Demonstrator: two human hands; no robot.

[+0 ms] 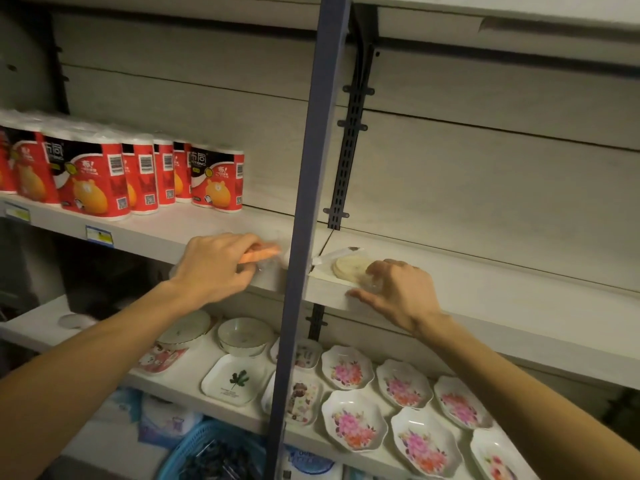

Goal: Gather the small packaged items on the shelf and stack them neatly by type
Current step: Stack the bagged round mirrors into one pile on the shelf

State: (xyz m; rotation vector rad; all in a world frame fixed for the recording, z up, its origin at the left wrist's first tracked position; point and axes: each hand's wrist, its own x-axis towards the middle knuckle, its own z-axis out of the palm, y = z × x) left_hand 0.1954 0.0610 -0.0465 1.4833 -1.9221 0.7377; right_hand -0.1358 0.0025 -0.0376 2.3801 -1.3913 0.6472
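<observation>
The blue upright post [304,237] hides the shelf between both hands; the left hand [214,268] covers most of an orange packet [265,253] — contents unclear; the tissue packs [90,174] run off the left edge

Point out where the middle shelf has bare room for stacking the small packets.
Bare shelf runs right of the right hand and behind the beige packet. Left is crowded with red paper rolls.

Dim, warm indoor light leaves the corners dark, the whole view soft, with wide-angle bending at the edges.
</observation>
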